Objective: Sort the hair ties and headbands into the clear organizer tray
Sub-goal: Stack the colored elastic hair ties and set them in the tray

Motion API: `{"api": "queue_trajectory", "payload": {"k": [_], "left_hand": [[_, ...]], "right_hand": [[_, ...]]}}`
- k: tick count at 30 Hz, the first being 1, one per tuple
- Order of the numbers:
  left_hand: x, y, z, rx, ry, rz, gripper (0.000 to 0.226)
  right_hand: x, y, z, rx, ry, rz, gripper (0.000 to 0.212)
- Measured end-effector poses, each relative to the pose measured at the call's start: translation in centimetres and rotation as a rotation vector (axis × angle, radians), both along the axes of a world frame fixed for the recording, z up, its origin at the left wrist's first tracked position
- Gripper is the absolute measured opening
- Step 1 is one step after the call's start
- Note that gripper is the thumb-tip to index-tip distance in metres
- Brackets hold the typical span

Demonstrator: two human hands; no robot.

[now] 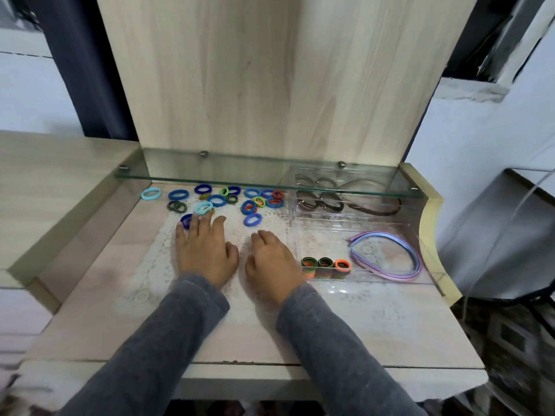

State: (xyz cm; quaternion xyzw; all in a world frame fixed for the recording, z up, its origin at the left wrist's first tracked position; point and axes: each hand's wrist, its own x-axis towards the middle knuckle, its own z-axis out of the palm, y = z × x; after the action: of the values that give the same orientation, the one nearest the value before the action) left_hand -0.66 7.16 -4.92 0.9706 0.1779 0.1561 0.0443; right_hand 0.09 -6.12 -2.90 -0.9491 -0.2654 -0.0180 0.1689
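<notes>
Both hands flat on desk, grips released.
Left hand and right hand rest palm-down on lace mat; loose hair ties lie at 12 o'clock, left fingertips possibly touching a dark blue one. The clear organizer tray at 2 o'clock holds pastel headbands and stacked ties.

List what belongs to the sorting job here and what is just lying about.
Belongs to the job: loose hair ties; stacked hair ties; pastel headbands; clear organizer tray.
Just lying about: glass shelf; lace mat; dark curtain.
</notes>
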Motion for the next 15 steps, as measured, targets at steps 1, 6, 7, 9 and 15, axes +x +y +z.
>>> {"api": "queue_trajectory", "payload": {"k": [1,6,7,9,15], "left_hand": [[0.0,0.5,-0.1,-0.004,0.010,0.018,0.063],[0.3,2.4,-0.2,0.006,0.105,0.119,0.067],[0.4,2.9,-0.3,0.000,0.103,0.135,0.066],[0.4,3.6,-0.5,-0.015,0.067,0.161,0.061],[0.7,5.5,-0.4,0.007,-0.072,0.176,0.049]], "right_hand": [[-0.1,0.4,-0.3,-0.002,0.016,-0.009,0.051],[0.2,1.7,-2.1,0.025,0.041,-0.072,0.057],[0.4,1.9,-2.3,0.024,0.045,-0.083,0.058],[0.8,2.2,-2.5,0.024,0.056,-0.104,0.060],[1.8,2.9,-2.7,0.045,0.046,-0.158,0.063]]}}
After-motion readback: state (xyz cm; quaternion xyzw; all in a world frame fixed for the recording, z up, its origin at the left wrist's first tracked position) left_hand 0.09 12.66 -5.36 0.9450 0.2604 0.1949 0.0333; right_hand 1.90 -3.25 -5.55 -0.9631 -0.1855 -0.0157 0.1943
